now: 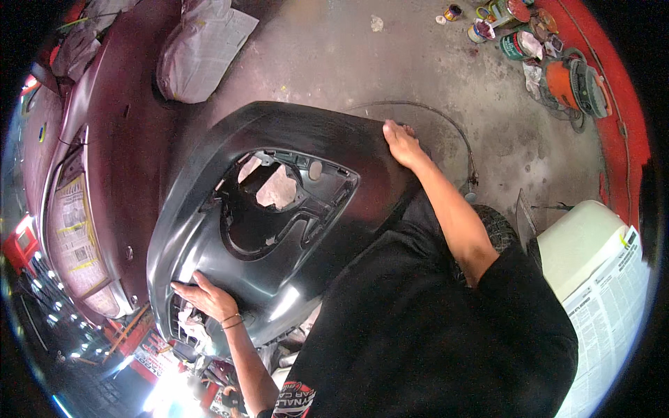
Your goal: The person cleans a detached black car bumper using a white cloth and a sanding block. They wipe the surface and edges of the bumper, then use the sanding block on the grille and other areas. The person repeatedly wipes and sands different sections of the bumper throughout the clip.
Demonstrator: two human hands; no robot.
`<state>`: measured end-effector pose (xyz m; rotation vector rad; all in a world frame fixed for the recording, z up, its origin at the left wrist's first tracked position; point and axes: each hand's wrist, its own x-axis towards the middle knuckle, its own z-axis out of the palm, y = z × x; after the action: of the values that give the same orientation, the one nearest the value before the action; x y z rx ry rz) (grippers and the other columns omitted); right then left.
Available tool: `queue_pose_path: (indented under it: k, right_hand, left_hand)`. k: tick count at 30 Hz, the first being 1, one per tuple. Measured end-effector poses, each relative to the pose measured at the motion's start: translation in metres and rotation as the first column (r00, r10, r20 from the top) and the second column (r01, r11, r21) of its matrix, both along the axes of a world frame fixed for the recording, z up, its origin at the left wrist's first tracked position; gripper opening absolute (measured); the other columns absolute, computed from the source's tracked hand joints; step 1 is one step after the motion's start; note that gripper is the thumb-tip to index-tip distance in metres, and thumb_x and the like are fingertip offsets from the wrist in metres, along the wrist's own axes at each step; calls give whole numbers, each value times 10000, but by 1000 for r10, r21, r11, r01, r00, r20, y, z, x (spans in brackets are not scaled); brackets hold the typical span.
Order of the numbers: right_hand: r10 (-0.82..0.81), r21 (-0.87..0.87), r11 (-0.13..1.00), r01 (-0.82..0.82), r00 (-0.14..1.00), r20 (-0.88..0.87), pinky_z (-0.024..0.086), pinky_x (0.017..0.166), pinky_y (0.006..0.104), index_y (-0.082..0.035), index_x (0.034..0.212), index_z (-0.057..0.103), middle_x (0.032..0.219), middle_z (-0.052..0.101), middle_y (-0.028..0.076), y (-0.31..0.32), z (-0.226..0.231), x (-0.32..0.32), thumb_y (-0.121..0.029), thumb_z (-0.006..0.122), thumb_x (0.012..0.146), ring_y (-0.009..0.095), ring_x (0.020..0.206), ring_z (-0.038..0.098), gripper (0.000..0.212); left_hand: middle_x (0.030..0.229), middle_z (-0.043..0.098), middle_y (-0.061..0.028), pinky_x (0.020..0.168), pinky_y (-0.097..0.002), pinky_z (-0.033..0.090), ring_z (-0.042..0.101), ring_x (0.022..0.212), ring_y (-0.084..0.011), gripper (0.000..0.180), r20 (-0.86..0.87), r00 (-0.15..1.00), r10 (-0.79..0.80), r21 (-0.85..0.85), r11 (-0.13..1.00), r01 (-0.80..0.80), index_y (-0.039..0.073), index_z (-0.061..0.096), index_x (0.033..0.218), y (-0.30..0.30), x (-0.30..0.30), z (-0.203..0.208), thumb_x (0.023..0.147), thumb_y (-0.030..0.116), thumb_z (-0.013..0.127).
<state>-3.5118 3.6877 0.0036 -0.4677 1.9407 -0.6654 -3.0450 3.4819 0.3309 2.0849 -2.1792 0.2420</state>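
A large black plastic car bumper point(306, 261) spans the space in front of my body, tilted, with a big fog-lamp style opening in its face. My right hand point(403, 143) grips its far right edge, the fingers curling partly out of sight around it. My left hand point(209, 301) holds the near left part, beside a smaller opening, with thumb and fingers on the surface and rim. Through the large opening I see pale floor. Crumpled white material point(191, 327) shows beside my left hand.
Close on the left stands a dark red car body point(139, 174), its lamp masked with newspaper point(78, 230). Paper also covers a wheel point(202, 56). Cans point(512, 45) and an orange machine point(568, 83) line the red wall. A hose point(446, 117) curves over the floor. A newspaper-covered panel point(606, 306) is at right.
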Motion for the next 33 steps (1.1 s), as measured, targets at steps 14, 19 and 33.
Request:
queue_pose_path:
  k: [14,19,33]
  right_hand:
    - [176,132,977,-165,982,-71,207,1327,457,-41,1622,450,1668,459,205,6,-35,-6,-568,248,1147,345,1597,353,737]
    - [200,-290,934,-210,978,-63,84,1286,703,-171,1725,260,1800,216,109,53,131,50,-586,251,1152,360,1668,149,707]
    - [468,-356,775,-522,853,-232,134,1259,758,-145,1728,232,1803,195,101,58,173,51,-438,378,1156,375,1665,142,659]
  left_hand:
    - [1719,206,-372,1332,-526,150,182,1624,-472,930,18,1000,-18,-7,1000,18,-137,174,1653,-4,-4,-1,1119,581,427]
    - [1715,210,-377,1328,-533,151,186,1618,-485,914,25,1000,-13,-13,1000,13,-136,176,1653,2,-1,-4,1122,562,433]
    - [1735,196,-344,1325,-532,154,181,1629,-455,908,30,1000,9,10,1000,-9,-107,167,1671,7,12,2,1125,571,424]
